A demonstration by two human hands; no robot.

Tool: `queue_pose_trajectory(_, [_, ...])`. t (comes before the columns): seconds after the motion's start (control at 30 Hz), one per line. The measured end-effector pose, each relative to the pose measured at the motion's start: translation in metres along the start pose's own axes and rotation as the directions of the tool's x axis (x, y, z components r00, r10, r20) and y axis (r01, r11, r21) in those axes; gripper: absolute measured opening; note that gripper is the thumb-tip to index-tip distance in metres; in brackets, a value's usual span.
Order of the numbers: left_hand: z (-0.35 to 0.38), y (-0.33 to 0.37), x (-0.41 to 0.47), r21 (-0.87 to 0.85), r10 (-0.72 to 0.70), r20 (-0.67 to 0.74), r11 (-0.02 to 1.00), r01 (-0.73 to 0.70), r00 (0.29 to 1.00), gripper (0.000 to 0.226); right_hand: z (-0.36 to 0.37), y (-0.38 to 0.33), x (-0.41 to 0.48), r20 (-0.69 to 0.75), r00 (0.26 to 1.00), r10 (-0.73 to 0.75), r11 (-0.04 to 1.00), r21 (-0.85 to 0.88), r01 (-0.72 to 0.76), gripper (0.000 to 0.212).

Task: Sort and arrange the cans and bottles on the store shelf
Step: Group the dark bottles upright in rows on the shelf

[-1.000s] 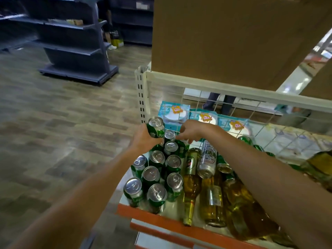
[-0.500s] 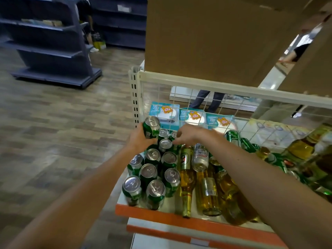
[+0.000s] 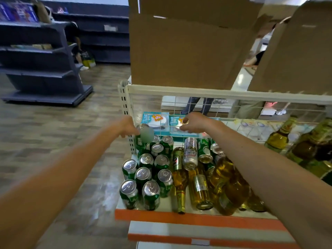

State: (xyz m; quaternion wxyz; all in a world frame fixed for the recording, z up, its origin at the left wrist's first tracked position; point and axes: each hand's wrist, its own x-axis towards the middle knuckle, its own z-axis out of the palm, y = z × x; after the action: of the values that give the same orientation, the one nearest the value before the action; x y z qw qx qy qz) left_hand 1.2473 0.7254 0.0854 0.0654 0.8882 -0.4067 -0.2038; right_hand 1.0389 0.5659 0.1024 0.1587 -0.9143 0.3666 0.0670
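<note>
At rear, L hand grips blurred green can.

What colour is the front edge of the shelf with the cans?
Orange; the shelf's front edge shows best in the head view.

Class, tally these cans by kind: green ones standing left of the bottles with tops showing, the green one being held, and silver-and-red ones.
Standing green cans: 10
Blurred green can in the left hand: 1
Silver-and-red can, lying down: 1
Total: 12
</note>
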Motion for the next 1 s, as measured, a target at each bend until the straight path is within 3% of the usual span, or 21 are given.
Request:
queue_pose_trajectory(0.1, [-0.018,0.05,-0.014,-0.016,0.174,-0.153,0.984,-0.179,0.973,0.035,-0.021,0.023,-0.022,-0.069,0.996,0.061,0.997,-0.049,-0.065,0.043])
queue_pose_trajectory(0.3, [-0.006,0.197,-0.069,0.094,0.443,-0.153,0.896,-0.433,0.883,0.043,-0.069,0.097,-0.106,-0.206,0.965,0.163,0.986,-0.013,-0.169,0.041])
queue_pose_trajectory(0.4, [0.016,0.264,-0.097,0.07,0.542,-0.17,0.839,-0.539,0.823,0.019,-0.076,0.15,-0.164,-0.23,0.95,0.211,0.977,0.018,-0.213,0.039])
queue_pose_trajectory(0.47, [0.038,0.31,-0.118,0.095,0.604,-0.131,0.797,-0.596,0.786,0.022,-0.073,0.191,-0.207,-0.23,0.93,0.287,0.958,0.045,-0.285,0.045])
queue_pose_trajectory(0.6, [0.095,0.393,-0.156,0.145,0.644,-0.016,0.759,-0.635,0.765,0.042,-0.059,0.276,-0.291,-0.155,0.898,0.411,0.911,0.075,-0.405,0.043])
queue_pose_trajectory(0.73, [0.159,0.452,-0.183,0.142,0.664,0.047,0.735,-0.663,0.746,0.034,-0.04,0.35,-0.358,-0.111,0.858,0.502,0.864,0.119,-0.49,0.048])
queue_pose_trajectory(0.93, [0.212,0.505,-0.205,0.236,0.588,-0.304,0.809,-0.538,0.75,0.016,0.005,0.428,-0.409,-0.013,0.795,0.606,0.786,0.161,-0.597,0.058])
queue_pose_trajectory(1.0, [0.221,0.52,-0.204,0.357,0.562,-0.276,0.813,-0.46,0.78,0.032,0.015,0.449,-0.407,-0.001,0.79,0.613,0.777,0.178,-0.603,0.058])
